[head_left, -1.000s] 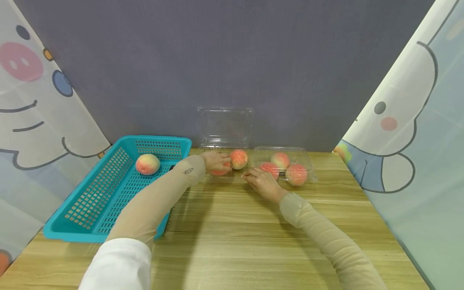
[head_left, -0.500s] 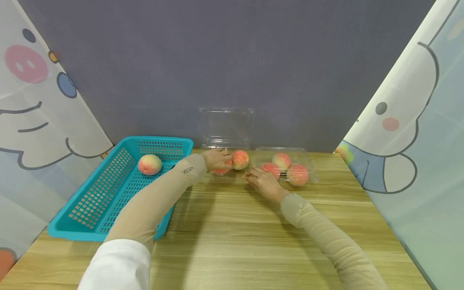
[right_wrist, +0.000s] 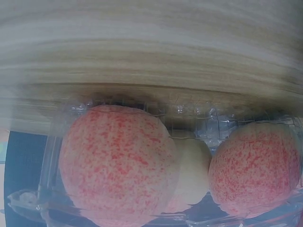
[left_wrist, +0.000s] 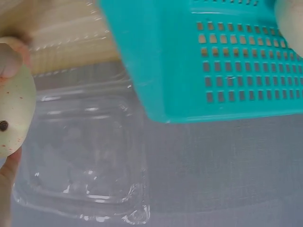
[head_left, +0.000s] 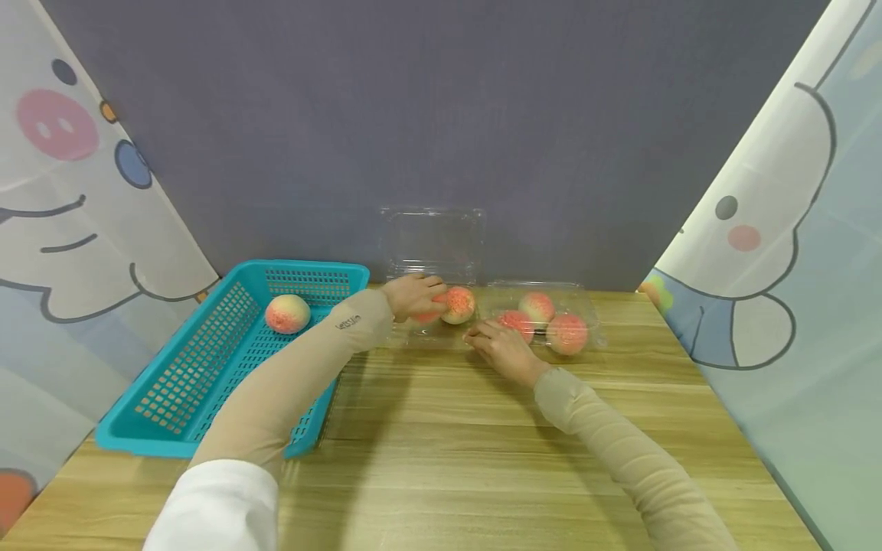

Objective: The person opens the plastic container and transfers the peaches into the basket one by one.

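Two peaches lie in a clear plastic clamshell box point(head_left: 430, 337) whose lid stands up against the back wall. My left hand point(head_left: 413, 296) holds the left peach point(head_left: 429, 314), with fingers and thumb on opposite sides of the peach point(left_wrist: 18, 106) in the left wrist view; its skin there is pale with a small dark hole. Beside it sits the other peach point(head_left: 458, 305). At the box's front right corner, my right hand point(head_left: 506, 352) has bent fingers pinching the edge; the right wrist view leaves this hand out.
To the right stands a shut clear box point(head_left: 582, 306) with three peaches, the front right peach point(head_left: 567, 334) nearest. At left, a turquoise perforated basket point(head_left: 172, 375) holds one peach point(head_left: 287, 314). The grey wall point(head_left: 441, 107) closes off the back of the wooden table point(head_left: 441, 459).
My left hand has shifted slightly back, and the peach under it has moved a little back and right, close against its neighbour. My right hand has stayed nearly still.
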Available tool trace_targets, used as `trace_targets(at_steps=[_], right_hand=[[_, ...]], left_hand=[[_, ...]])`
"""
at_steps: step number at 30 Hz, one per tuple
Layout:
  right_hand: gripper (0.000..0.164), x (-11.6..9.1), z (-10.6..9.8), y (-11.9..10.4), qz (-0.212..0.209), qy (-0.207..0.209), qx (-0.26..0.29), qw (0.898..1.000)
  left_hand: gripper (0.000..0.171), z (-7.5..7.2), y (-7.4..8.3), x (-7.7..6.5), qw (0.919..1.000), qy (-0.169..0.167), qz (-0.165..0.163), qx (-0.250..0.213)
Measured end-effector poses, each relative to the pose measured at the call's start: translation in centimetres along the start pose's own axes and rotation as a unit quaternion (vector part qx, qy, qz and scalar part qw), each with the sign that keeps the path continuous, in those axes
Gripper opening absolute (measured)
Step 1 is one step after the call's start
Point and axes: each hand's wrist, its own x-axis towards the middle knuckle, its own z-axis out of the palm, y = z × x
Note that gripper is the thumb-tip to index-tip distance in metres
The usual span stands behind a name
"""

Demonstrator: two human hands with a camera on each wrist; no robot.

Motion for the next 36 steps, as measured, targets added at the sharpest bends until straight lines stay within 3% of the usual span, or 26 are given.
trace_targets(at_steps=[4,10,18,27,32,36], right_hand=[[0.019,-0.1,0.1,0.1,0.002,-0.001,-0.003,1.0],[0.019,-0.2,0.2,0.0,-0.002,0.004,0.0,1.0],[0.02,-0.1,0.2,-0.1,-0.009,0.021,0.009,1.0],[0.02,-0.2,0.1,0.0,0.006,0.005,0.007,1.0],[0.018,-0.3,0.3,0.1,-0.001,0.017,0.005,1.0],[0.017,-0.3,0.5,0.1,-0.009,0.029,0.005,1.0]], left_hand=[[0.074,-0.8,0.0,-0.2,0.9997,0.016,-0.009,-0.016],[0.075,-1.9,-0.1,-0.8,0.9997,0.015,-0.016,-0.009],[0.076,-2.6,-0.4,-2.6,0.9991,0.021,-0.031,-0.017],[0.074,-2.7,-0.6,-4.3,0.9981,0.039,-0.041,-0.025],[0.07,-2.5,-0.5,-5.3,0.9967,0.043,-0.05,-0.047],[0.065,-2.0,-0.4,-6.2,0.9947,0.066,-0.055,-0.057]])
